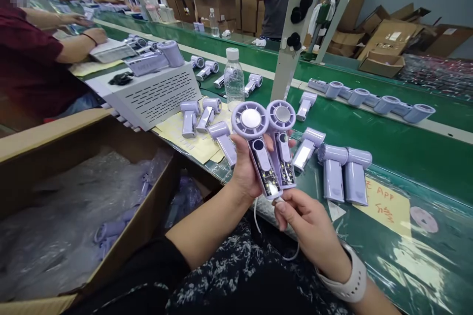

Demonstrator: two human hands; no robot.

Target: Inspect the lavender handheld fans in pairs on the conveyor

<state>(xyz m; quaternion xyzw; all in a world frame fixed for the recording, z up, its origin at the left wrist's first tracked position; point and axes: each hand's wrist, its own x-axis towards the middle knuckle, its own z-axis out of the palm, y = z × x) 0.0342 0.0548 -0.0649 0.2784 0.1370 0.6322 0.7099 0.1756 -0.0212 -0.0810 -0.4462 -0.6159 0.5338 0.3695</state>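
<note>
Two purple handheld fans are held upright side by side in my left hand (247, 170), their round heads up and the circuit boards in their handles facing me. The front fan (264, 167) overlaps the rear fan (284, 157). My right hand (305, 219), with a white watch on its wrist, pinches the plug of a white cable (257, 219) at the bottom end of the front fan. Whether the plug is fully inside cannot be made out. More purple fans (306, 150) lie on the green table around my hands.
A cardboard box (148, 211) with wrapped fans stands at the left. Behind my hands are a plastic bottle (234, 81), a slotted metal case (155, 91) and a white post (286, 69). Fans line the belt at right; people work beyond.
</note>
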